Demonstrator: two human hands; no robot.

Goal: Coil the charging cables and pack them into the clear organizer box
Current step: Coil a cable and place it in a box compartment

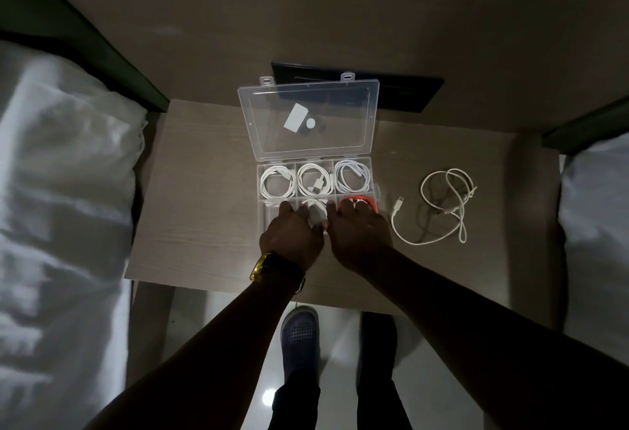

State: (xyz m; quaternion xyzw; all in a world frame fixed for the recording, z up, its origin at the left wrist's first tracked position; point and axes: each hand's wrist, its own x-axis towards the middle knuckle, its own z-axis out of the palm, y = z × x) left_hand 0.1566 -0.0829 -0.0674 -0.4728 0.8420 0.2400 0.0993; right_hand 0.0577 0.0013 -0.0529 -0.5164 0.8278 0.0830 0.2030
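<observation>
The clear organizer box (259,188) lies on a pale wooden bedside table (197,218), its lid (308,120) standing open at the back. Three coiled white cables fill the far row: left (277,181), middle (315,180), right (352,176). My left hand (291,237) and my right hand (359,235) both press a coiled white cable (317,214) into the near middle compartment. A red cable (360,201) sits in the near right compartment, partly under my right hand. One loose, uncoiled white cable (442,205) lies on the table to the right of the box.
White bedding lies to the left (64,191) and to the right (595,212) of the table. A dark flat panel (408,92) is on the wall behind the box. Below the table edge are my shoes (299,337) on a shiny floor.
</observation>
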